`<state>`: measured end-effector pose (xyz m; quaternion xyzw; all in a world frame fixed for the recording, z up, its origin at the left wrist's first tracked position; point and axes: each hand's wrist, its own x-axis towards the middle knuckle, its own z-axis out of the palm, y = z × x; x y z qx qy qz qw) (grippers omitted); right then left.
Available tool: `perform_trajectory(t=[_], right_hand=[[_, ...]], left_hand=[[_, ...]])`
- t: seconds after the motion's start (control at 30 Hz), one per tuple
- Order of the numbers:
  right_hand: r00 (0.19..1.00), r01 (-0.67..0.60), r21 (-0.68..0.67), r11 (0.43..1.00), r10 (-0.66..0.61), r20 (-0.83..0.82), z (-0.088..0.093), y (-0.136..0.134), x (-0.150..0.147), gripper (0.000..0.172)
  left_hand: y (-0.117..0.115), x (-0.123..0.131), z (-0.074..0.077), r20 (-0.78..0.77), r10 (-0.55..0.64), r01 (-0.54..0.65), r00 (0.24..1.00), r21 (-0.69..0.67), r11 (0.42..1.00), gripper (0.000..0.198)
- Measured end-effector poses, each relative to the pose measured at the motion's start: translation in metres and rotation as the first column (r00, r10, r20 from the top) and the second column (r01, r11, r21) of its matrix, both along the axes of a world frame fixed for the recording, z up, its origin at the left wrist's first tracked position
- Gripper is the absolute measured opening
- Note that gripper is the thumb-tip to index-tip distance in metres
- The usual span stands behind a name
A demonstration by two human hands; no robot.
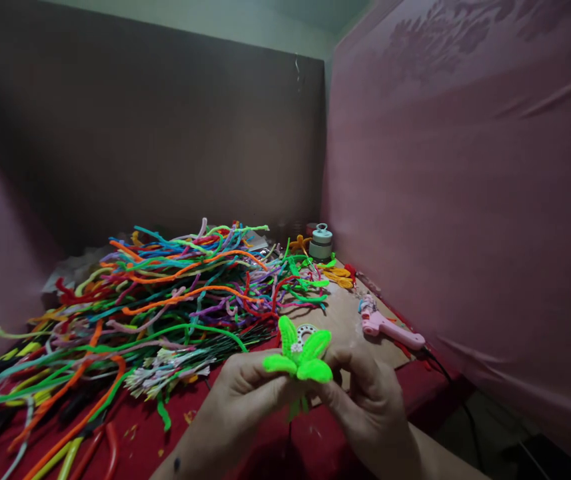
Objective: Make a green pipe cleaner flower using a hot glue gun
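Observation:
A bright green pipe-cleaner flower (310, 367) with several looped petals and a small pale centre is held up between both hands. My left hand (245, 393) pinches its lower left side, thumb and fingers pressed together below a petal. On the other side, my right hand (370, 393) grips the lower right petal between thumb and bent fingers. Short green ends hang beneath the flower between the hands. Behind the petals, a white ring with dark dots (307, 330) is partly hidden.
A large heap of coloured pipe cleaners (180, 287) covers the left of the red tabletop (145, 447). Pale-tipped stems (170, 370) lie before it. A pink glue gun (390, 328) rests on a brown board (340, 307) at right. Pliers handles (110, 443) show at lower left.

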<state>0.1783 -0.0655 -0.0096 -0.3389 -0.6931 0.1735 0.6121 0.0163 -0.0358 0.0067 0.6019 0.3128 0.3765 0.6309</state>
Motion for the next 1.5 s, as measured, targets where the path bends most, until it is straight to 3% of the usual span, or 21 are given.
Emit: perform_trajectory(t=[0.13,0.2,0.27,0.37,0.43,0.5,0.67,0.77,0.93,1.03,1.17,1.37,1.5], right_hand=[[0.981,-0.138,-0.253,0.958,0.096,-0.170,-0.005,0.002,0.000,0.006],[0.935,-0.297,-0.407,0.864,0.176,-0.308,-0.004,0.004,-0.002,0.009],[0.837,-0.486,-0.487,0.726,0.226,-0.499,-0.004,0.008,-0.006,0.013],[0.633,-0.698,-0.414,0.585,0.233,-0.739,-0.004,0.013,-0.014,0.017],[0.541,-0.757,-0.351,0.551,0.227,-0.810,-0.005,0.013,-0.019,0.018],[0.511,-0.777,-0.331,0.536,0.229,-0.828,-0.006,0.012,-0.022,0.015],[0.517,-0.790,-0.329,0.518,0.271,-0.812,-0.005,0.008,-0.023,0.013],[0.521,-0.770,-0.343,0.538,0.218,-0.825,-0.003,0.008,-0.022,0.015],[0.537,-0.730,-0.358,0.583,0.163,-0.828,0.001,0.007,-0.021,0.018],[0.572,-0.666,-0.390,0.636,0.100,-0.814,0.000,0.006,-0.021,0.015],[0.599,-0.625,-0.403,0.669,0.080,-0.796,-0.005,0.005,-0.024,0.011],[0.616,-0.602,-0.354,0.716,0.135,-0.776,-0.010,0.006,-0.025,0.012],[0.627,-0.589,-0.376,0.715,0.110,-0.771,-0.009,0.007,-0.026,0.016]], left_hand=[[0.008,-0.003,-0.009,0.062,0.091,-0.089,0.994,-0.033,0.995,0.015],[0.011,-0.003,-0.010,0.080,0.101,-0.098,0.992,-0.039,0.994,0.016],[0.011,-0.002,-0.010,0.108,0.101,-0.097,0.989,-0.042,0.994,0.016],[0.011,0.001,-0.007,0.160,0.087,-0.075,0.983,-0.079,0.994,0.018],[0.009,0.003,-0.006,0.176,0.064,-0.044,0.982,-0.114,0.993,0.022],[0.008,0.003,-0.005,0.189,0.040,-0.014,0.981,-0.135,0.991,0.022],[0.004,0.002,-0.004,0.169,-0.036,0.057,0.985,-0.119,0.991,0.022],[0.001,0.001,0.001,0.061,-0.017,0.018,0.998,-0.015,1.000,0.026],[-0.007,0.005,0.009,-0.084,0.187,-0.157,0.979,0.281,0.947,0.013],[-0.009,0.008,0.006,-0.116,0.292,-0.228,0.949,0.381,0.896,0.011],[-0.008,0.011,-0.004,-0.075,0.332,-0.284,0.940,0.366,0.886,0.020],[-0.008,0.011,-0.013,-0.013,0.319,-0.301,0.948,0.291,0.908,0.011],[-0.009,0.013,-0.013,0.053,0.311,-0.315,0.949,0.216,0.924,0.010]])
